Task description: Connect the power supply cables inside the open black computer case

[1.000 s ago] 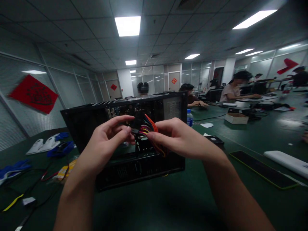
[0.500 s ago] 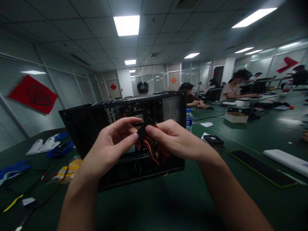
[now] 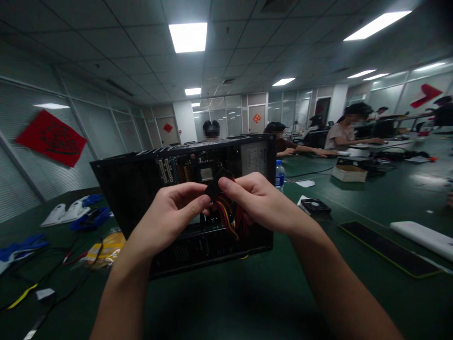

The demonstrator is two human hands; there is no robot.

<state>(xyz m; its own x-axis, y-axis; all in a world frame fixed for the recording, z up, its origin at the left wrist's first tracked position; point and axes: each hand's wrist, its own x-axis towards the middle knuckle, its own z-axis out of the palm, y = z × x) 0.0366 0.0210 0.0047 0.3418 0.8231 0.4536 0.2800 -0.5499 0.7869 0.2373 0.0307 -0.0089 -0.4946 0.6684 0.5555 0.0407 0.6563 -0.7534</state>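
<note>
Two hands meet in front of an opened computer case (image 3: 141, 189), pinching a small black connector (image 3: 215, 186) between them: the left hand (image 3: 170, 219) closes thumb and forefinger on its lower left edge, the right hand (image 3: 258, 203) clamps thumb and fingers on its upper right side. From the plug a bundle of wires (image 3: 230, 219), red, yellow and orange, loops down under the right palm and back toward the case interior. The connector looks like hard moulded plastic, blocky and matt, light enough for fingertip grip; my judgement is that it should be held by its rigid body, not by the wires, since pulling on the thin insulated strands could strain the crimped ends. The wires themselves seem soft and springy, likely to tug the plug back toward the case. The case is black sheet metal, boxy, standing on its side on the dark green worktop (image 3: 226, 302), with rows of slots and a pale label visible inside; its cut edges may be sharp. Just behind its right corner stands a clear water bottle (image 3: 279, 174), and a small black fan (image 3: 314, 206) lies flat nearby. To the left lie blue and white gloves (image 3: 71, 213), a yellow packet (image 3: 106, 245) and loose cables. Other people sit at worktops farther back.
</note>
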